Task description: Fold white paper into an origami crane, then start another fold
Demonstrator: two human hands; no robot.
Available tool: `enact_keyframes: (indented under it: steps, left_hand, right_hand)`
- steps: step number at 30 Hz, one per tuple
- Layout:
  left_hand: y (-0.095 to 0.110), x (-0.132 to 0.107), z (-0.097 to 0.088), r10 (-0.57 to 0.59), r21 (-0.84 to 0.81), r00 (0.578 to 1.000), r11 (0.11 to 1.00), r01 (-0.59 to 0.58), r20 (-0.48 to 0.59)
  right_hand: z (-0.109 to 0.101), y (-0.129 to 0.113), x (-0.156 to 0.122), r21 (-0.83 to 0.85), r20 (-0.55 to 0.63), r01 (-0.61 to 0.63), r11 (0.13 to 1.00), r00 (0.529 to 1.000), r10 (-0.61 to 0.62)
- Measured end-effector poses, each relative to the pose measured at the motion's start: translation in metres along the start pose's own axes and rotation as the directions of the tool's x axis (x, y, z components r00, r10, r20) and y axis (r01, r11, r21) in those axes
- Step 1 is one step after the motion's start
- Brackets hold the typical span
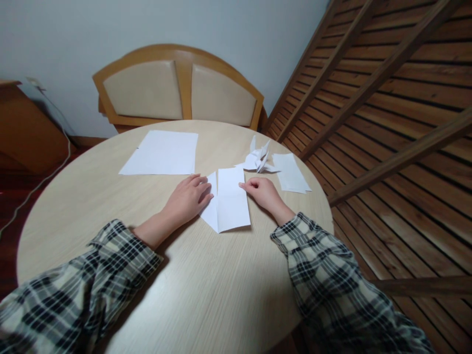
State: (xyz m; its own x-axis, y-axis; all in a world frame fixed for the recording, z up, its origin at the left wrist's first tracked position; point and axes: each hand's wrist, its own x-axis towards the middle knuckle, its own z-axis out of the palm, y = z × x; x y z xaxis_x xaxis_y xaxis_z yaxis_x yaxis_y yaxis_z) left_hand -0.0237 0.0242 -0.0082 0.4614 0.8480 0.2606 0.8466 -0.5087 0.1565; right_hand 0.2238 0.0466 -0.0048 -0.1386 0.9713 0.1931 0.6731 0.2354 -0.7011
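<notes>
A partly folded sheet of white paper [233,206] lies on the table in front of me, with creases across its right part and slanted folded corners on its left part. My left hand [190,195] rests palm down on its left side, fingers stretched out over the slanted part. At the right edge of the paper, my right hand [261,191] pinches it between thumb and curled fingers. Just beyond the right hand stands a group of folded white paper cranes [259,158]; their exact number cannot be made out.
A stack of white paper sheets [162,151] lies at the far left of the round wooden table [206,295]. Smaller white papers [291,173] lie near its right edge. Behind the table is a padded wooden headboard-like back [184,88]; slatted wood [398,123] rises at the right.
</notes>
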Motion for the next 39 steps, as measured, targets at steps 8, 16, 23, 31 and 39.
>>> enact_keyframes:
  steps: [8, 16, 23, 31, 39]
  left_hand:
    - [0.0, -0.007, 0.009, 0.074, 0.01, 0.988, 0.997, -0.076, 0.136]
    - [0.003, -0.007, 0.012, 0.022, 0.087, 0.991, 0.996, -0.034, 0.132]
    - [0.004, -0.006, 0.01, 0.013, 0.06, 0.983, 0.998, -0.025, 0.185]
    - [0.003, -0.006, 0.012, 0.004, 0.055, 0.978, 0.998, -0.016, 0.21]
    - [0.003, -0.005, 0.011, -0.014, 0.084, 0.97, 0.996, -0.006, 0.243]
  right_hand:
    - [0.003, 0.009, 0.005, -0.016, -0.057, -0.025, 1.0, 0.998, 0.024]
    - [0.003, 0.004, 0.002, 0.008, 0.069, -0.051, 0.999, 0.996, 0.051]
    - [0.005, 0.001, 0.001, 0.144, 0.125, -0.124, 0.982, 0.987, 0.106]
    - [0.001, -0.002, -0.002, 0.055, 0.165, -0.108, 0.993, 0.981, 0.098]
    - [-0.007, -0.003, -0.002, 0.006, 0.259, -0.033, 0.999, 0.966, 0.03]
